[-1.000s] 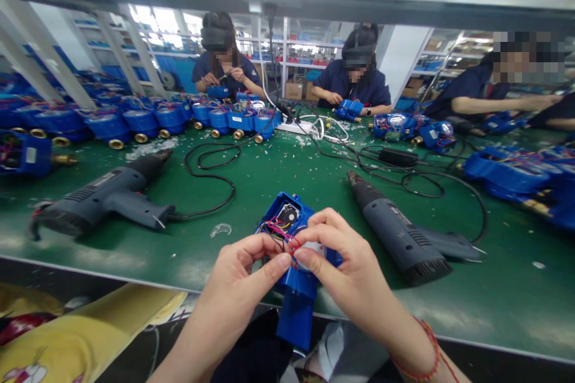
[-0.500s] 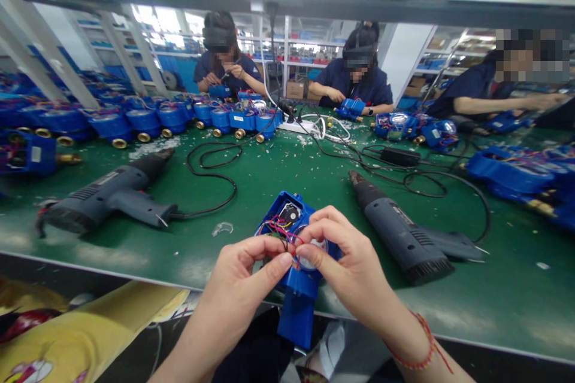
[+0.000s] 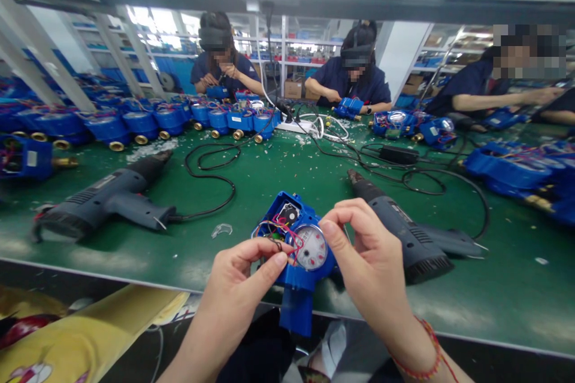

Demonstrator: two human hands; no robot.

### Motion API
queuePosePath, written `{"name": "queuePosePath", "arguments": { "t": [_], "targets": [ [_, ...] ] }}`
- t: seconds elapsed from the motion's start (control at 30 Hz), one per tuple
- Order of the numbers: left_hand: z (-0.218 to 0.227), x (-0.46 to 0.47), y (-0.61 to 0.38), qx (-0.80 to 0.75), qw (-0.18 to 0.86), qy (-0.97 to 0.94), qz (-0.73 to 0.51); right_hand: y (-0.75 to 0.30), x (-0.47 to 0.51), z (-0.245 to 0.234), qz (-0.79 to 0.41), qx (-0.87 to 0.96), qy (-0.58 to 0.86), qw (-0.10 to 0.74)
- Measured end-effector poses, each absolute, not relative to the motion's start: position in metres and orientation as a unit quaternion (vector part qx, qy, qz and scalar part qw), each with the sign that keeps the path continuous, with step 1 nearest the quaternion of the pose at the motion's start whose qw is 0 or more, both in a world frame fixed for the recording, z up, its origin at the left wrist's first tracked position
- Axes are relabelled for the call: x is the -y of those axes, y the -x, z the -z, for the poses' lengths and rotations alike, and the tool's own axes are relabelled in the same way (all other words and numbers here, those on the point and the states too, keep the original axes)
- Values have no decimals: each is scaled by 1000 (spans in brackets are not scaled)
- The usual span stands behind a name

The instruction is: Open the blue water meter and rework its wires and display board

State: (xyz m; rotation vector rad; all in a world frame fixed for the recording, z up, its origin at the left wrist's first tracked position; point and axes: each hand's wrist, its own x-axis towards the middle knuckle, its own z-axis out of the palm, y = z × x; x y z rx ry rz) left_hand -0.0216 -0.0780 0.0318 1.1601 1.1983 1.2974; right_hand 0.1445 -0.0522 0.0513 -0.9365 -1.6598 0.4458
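Note:
A blue water meter (image 3: 300, 278) with a round dial (image 3: 313, 249) sits in front of me at the table's near edge, its lid hanging down toward me. Thin red and black wires (image 3: 287, 228) come out of its open compartment. My left hand (image 3: 249, 266) pinches the wires between thumb and forefinger, left of the dial. Beside the dial's right rim, my right hand (image 3: 363, 251) is raised with thumb and forefinger pressed together. Whatever may be between those fingertips is too small to make out.
Grey heat guns lie at left (image 3: 103, 197) and right (image 3: 404, 230), trailing black cords. Several blue meters (image 3: 144, 122) line the back left; more stand at right (image 3: 507, 170). A white power strip (image 3: 296, 125), plastic scraps (image 3: 222, 230) and co-workers (image 3: 354, 75) are across the green table (image 3: 287, 170).
My right hand has pulled away from the wires to the right, uncovering the dial. The left hand still holds the wires in nearly the same place.

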Motion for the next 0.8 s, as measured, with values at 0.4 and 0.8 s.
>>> {"name": "queuePosePath", "arguments": {
  "t": [0.4,0.8],
  "targets": [
    [-29,81,27,-498,464,-536,-499,-134,48,-53,-243,788,355,441],
    [-34,78,35,-483,517,-558,-434,-133,50,-61,-296,791,372,385]
  ]
}}
